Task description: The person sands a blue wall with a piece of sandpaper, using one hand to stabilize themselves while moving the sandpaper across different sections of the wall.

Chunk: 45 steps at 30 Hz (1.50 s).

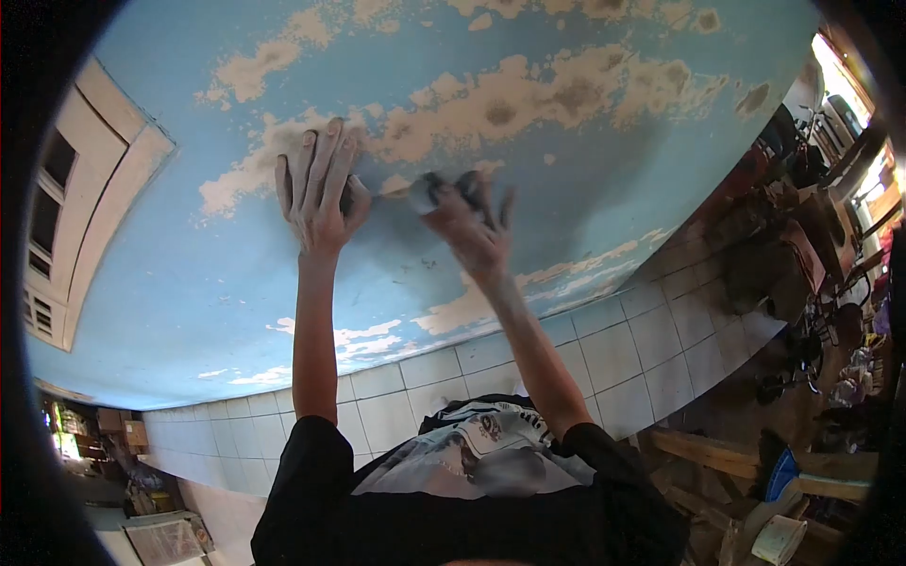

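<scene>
In front of me is a wall [566, 193] with light blue paint and pale, rough-edged patches where the paint is gone. Some patches carry darker grey spots. My left hand [321, 189] lies flat on a bare patch, its dusty fingers stretched upward and holding nothing. To its right, my right hand [477, 231] is at the painted surface below the long bare patch, smeared by motion. Its fingers are bent around a small dark and light-grey thing [429, 193], too blurred to name. Pale dust coats both hands.
White tiles [628, 354] line the wall's lower part. A cream window frame [118, 151] is on the left. Wooden beams [703, 448] stand at the lower right, near a blue-and-black brush-like thing [781, 472]. Cluttered household things fill the far right.
</scene>
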Available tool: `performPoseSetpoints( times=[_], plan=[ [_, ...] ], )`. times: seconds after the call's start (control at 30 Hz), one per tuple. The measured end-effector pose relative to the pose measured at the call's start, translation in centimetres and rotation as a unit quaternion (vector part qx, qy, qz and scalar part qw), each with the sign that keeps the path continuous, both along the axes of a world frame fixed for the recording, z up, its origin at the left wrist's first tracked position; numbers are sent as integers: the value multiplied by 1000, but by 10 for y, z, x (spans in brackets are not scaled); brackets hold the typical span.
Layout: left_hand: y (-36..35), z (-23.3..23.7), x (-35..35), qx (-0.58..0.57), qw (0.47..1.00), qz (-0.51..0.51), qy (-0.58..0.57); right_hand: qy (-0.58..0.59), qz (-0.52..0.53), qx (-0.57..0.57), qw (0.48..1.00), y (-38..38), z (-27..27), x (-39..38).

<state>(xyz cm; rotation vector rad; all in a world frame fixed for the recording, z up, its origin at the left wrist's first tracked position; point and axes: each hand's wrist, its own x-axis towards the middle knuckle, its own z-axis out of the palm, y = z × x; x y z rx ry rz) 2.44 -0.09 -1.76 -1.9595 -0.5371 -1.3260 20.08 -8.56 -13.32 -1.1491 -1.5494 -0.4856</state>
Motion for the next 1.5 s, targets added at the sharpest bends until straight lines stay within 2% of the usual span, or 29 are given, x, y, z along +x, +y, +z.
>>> performPoseSetpoints(
  times=[0.07, 0.1, 0.13, 0.17, 0.23, 0.27, 0.33, 0.47, 0.57, 0.67, 0.73, 0.77, 0.83, 0.97, 1.13, 1.17, 1.23, 1.27, 1.33, 1.43, 1.5],
  plan=[
    [2, -1, -4, 1, 1000, 28, 14, 34, -129, 85, 987, 13, -22, 28],
    [2, 0, -5, 1, 999, 34, 14, 164, -60, 46, 984, 14, -25, 20],
    [2, 0, -4, 6, 999, 39, 14, 298, 4, 26, 954, 13, -20, 10],
    [2, -2, -3, 11, 999, 44, 14, 219, -64, 89, 970, 19, -13, -1],
    [-1, -1, -2, 8, 999, 48, 15, 112, 29, 21, 993, 10, -15, -9],
    [-2, 1, -2, 7, 999, 49, 13, 115, 30, 22, 993, 4, -15, -3],
    [-1, 1, -1, 8, 999, 48, 13, 8, -45, -9, 999, -10, 6, 13],
    [-3, 0, 0, 1, 999, 38, 6, -59, -90, -71, 992, -15, -17, 40],
    [-3, -2, 0, 10, 999, 45, 8, -53, -60, -66, 995, -11, -10, 47],
    [-2, -3, 0, 7, 999, 49, 1, -78, -31, -8, 996, -7, -22, 56],
    [5, -3, 0, 19, 999, 48, -4, -172, -109, 9, 979, -3, -26, 62],
    [5, -7, -1, 22, 999, 41, -3, -170, -107, 3, 980, 2, -31, 61],
    [3, -7, -1, 18, 999, 39, -3, -77, -22, 25, 996, 9, -5, 50],
    [4, -6, 1, 20, 999, 38, -17, -92, -26, 1, 995, 11, 11, 42],
    [6, -9, -2, 32, 998, 49, -2, -138, -124, -161, 969, 1, -2, 42],
    [5, -9, -1, 33, 998, 48, -5, -136, -123, -162, 970, 6, -3, 39],
    [5, -8, 0, 37, 998, 48, -9, -35, 11, 61, 997, 21, 8, 30],
    [5, -8, 1, 36, 998, 46, -9, -34, 12, 64, 997, 17, 6, 28],
    [5, -6, 2, 36, 998, 53, -13, -121, -2, 35, 992, 4, -7, 25],
    [2, -6, 1, 28, 997, 67, -7, -55, 19, -30, 998, 4, -11, 13],
    [2, -8, 1, 22, 998, 67, -8, -52, 56, -3, 997, 8, 5, 3]
  ],
)
